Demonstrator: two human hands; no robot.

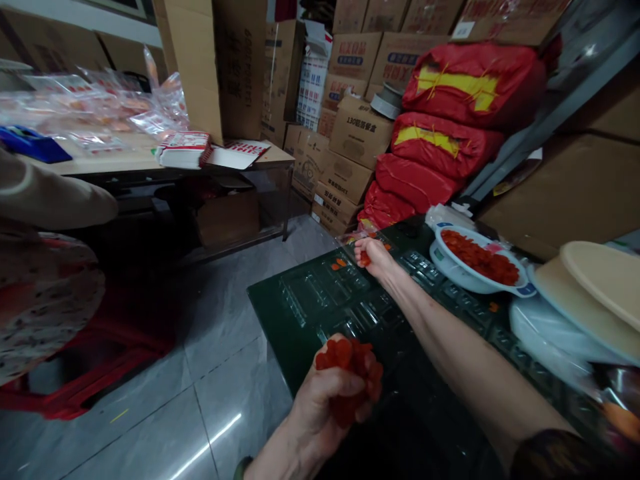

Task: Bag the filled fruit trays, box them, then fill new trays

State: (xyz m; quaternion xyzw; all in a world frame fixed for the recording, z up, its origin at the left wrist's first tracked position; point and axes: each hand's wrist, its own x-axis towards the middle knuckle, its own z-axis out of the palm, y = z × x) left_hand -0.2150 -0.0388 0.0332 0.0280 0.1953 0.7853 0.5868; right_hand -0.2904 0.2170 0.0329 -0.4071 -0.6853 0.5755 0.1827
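Observation:
At the lower middle, my left hand (330,393) is closed round a heap of small flat orange-red pieces (345,363), whose exact kind I cannot make out. My right hand (374,259) reaches across the far side of the dark green table (280,293); its fingers are curled, with a bit of the same orange-red showing in them. Clear plastic trays (360,317) lie on the table between and around the hands. A few loose orange pieces (339,265) sit just left of my right hand. A pale blue-white bowl (463,273) full of orange-red pieces stands right of my right hand.
Stacked pale lids or basins (600,287) occupy the right side. Behind are red wrapped bundles (450,160) and cardboard boxes (360,133). At left, a person's sleeve (50,190) is beside a red stool (95,360) and a wooden table (140,157) with plastic packets.

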